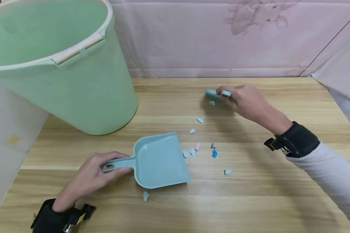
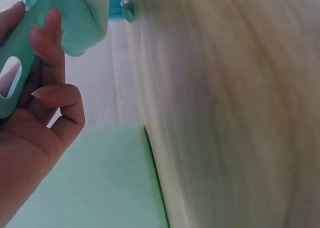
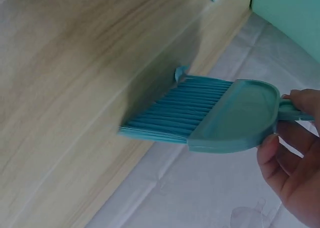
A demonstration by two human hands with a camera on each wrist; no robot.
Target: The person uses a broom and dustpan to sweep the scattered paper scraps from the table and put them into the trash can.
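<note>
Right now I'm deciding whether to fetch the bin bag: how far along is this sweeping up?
Barely begun. The dustpan looks empty, held flat on the table by the left hand. The right hand holds the brush by the far paper scraps. All the scraps remain to be swept, one lying behind the pan, then tipped into the green bucket.

**Three views, one counter**

The head camera looks forward and down over the whole counter [image 1: 250,200], from well back — both hands, the bucket [image 1: 75,84] and the wall behind all fit. The left wrist camera sits close against the left hand [image 2: 35,133], facing along the counter's edge; the picture is blurred. The right wrist camera — equally near — looks past the right hand [image 3: 295,173] at the brush [image 3: 210,118] on the wood. All three share the counter and the green bucket.
</note>
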